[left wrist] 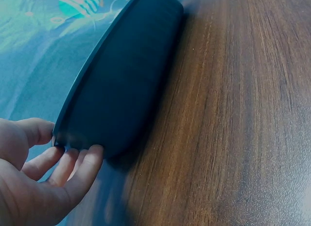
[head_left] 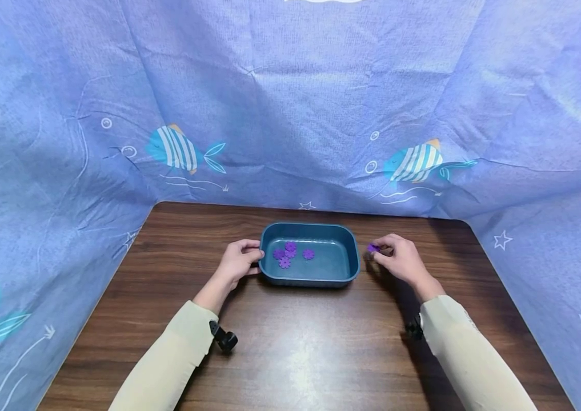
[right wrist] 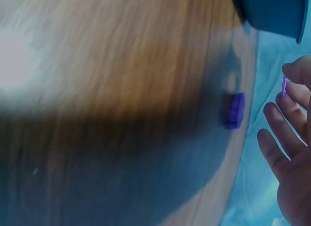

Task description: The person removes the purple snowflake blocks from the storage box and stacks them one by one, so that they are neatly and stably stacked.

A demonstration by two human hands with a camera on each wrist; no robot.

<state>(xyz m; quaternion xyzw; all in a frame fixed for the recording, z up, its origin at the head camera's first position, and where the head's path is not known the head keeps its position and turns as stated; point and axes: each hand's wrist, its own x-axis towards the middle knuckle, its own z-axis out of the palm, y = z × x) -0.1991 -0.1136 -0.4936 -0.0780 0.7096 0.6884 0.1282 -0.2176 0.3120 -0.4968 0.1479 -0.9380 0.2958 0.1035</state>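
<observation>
A dark teal rectangular tray (head_left: 307,282) sits on the table with several purple notched discs (head_left: 309,254) inside, mostly grouped toward its left side. My left hand (head_left: 239,261) grips the tray's left end, thumb at the rim and the other fingers against the outer wall, as the left wrist view also shows. Right of the tray, my right hand (head_left: 401,258) pinches one thin purple disc (right wrist: 284,86) edge-on between thumb and fingers. Close to that hand, a short purple stack (right wrist: 235,111) stands on the table; the right wrist view is blurred there.
The brown wooden table (head_left: 290,331) reflects a bright glare near its front middle. Behind and beside it hangs a blue cloth (head_left: 311,114) printed with fish. A small black device (head_left: 225,339) is strapped at the left wrist.
</observation>
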